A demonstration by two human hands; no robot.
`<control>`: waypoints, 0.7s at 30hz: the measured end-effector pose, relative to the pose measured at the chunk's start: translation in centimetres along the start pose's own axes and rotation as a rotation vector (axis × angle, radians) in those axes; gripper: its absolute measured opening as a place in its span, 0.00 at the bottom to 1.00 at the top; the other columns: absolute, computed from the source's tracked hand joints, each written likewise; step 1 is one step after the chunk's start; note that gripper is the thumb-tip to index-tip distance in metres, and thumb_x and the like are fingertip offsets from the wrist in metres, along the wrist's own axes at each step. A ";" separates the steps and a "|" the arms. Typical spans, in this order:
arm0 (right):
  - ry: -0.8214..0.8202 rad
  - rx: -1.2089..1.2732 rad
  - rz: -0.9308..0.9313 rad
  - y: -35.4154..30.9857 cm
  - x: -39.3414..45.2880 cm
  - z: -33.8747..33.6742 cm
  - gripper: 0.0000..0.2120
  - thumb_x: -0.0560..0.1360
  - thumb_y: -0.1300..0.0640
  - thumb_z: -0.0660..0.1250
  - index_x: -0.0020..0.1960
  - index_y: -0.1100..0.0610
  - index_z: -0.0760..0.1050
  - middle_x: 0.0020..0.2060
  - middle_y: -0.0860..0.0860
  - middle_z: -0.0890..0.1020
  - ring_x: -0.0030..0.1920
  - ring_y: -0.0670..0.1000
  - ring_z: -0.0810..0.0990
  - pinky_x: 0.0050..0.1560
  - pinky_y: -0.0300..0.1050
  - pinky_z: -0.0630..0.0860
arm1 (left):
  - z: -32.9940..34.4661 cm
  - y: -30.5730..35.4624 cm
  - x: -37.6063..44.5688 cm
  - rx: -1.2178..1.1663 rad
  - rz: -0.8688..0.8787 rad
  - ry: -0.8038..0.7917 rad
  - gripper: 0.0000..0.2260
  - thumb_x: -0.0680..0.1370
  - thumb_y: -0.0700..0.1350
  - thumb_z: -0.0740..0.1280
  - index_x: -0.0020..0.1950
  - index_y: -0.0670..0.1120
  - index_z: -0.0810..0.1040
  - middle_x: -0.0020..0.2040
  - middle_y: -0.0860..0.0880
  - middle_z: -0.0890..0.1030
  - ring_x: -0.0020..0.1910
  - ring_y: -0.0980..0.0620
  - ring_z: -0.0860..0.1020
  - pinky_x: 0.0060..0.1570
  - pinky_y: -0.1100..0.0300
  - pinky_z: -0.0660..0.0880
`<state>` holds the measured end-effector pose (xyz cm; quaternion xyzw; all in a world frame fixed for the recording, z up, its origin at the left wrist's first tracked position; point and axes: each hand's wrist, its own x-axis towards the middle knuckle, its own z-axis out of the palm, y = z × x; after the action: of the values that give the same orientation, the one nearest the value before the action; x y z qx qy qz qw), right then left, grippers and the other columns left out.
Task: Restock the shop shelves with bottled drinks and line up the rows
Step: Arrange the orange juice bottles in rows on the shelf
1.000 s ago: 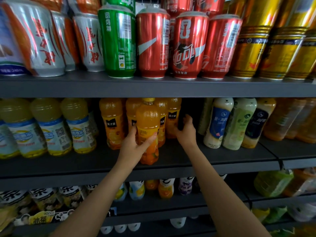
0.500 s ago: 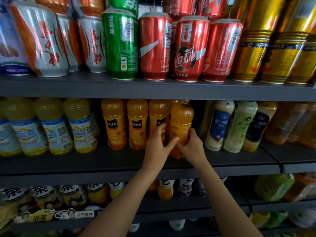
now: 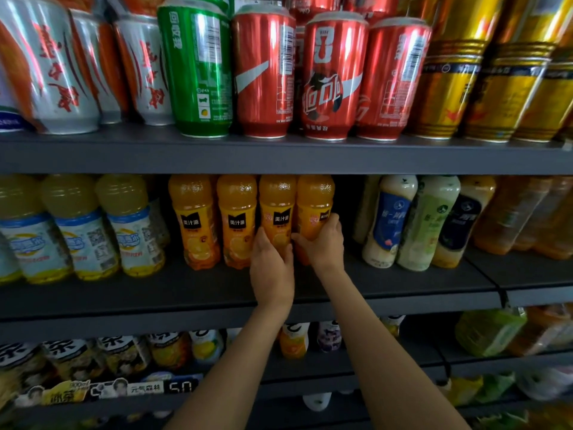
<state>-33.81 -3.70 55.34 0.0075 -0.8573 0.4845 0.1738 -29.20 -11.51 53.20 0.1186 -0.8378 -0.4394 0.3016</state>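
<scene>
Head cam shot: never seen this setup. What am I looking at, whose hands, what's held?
No robot here: a person wears one wide-angle camera on the head, looking forward and down at their own bare arms. That lens bends the shelves at the edges. The middle shelf carries a front row of four orange juice bottles. The left hand wraps the third orange bottle, and the right hand grips the fourth orange bottle, at the row's right end. Both bottles stand upright on the shelf. Left of them stand pale yellow bottles, right of them creamy tea bottles. The shelf above holds red cans and a green can.
</scene>
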 end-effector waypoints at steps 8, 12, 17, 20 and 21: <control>-0.130 0.041 -0.033 2.4 0.7 -2.0 0.32 0.69 0.56 0.74 0.67 0.59 0.63 0.61 0.57 0.72 0.63 0.57 0.71 0.63 0.53 0.71 | 2.2 1.9 0.1 -0.033 -0.211 0.142 0.29 0.76 0.44 0.66 0.73 0.40 0.58 0.70 0.40 0.63 0.71 0.44 0.60 0.69 0.51 0.60; 0.018 -0.082 0.018 2.4 0.4 -1.3 0.35 0.67 0.50 0.75 0.66 0.62 0.63 0.63 0.60 0.65 0.64 0.60 0.65 0.63 0.53 0.67 | 2.6 2.0 0.6 0.012 -0.253 0.159 0.30 0.76 0.46 0.66 0.73 0.41 0.58 0.71 0.40 0.61 0.71 0.42 0.59 0.68 0.49 0.59; -0.192 0.163 0.025 3.4 0.9 -1.4 0.33 0.71 0.58 0.70 0.71 0.58 0.58 0.67 0.58 0.64 0.68 0.58 0.64 0.68 0.55 0.65 | 3.1 1.8 0.7 0.072 -0.268 0.172 0.31 0.75 0.45 0.67 0.74 0.43 0.57 0.71 0.42 0.61 0.70 0.43 0.60 0.67 0.48 0.61; -0.238 0.275 0.031 3.7 1.1 -1.8 0.33 0.70 0.57 0.72 0.70 0.57 0.59 0.63 0.55 0.71 0.64 0.55 0.71 0.64 0.55 0.71 | 3.6 1.8 0.7 0.084 -0.291 0.197 0.31 0.74 0.46 0.68 0.73 0.44 0.58 0.70 0.42 0.61 0.69 0.43 0.60 0.66 0.47 0.61; -0.193 0.220 0.014 3.6 1.2 -1.8 0.36 0.69 0.54 0.73 0.70 0.57 0.59 0.63 0.56 0.70 0.64 0.55 0.70 0.64 0.54 0.70 | 3.7 1.8 0.7 0.076 -0.293 0.208 0.31 0.74 0.45 0.69 0.73 0.44 0.58 0.70 0.42 0.62 0.69 0.43 0.60 0.66 0.47 0.61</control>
<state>-35.06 -0.11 53.55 0.0671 -0.8119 0.5736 0.0855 -31.95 -8.31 53.34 0.2956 -0.7919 -0.4320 0.3145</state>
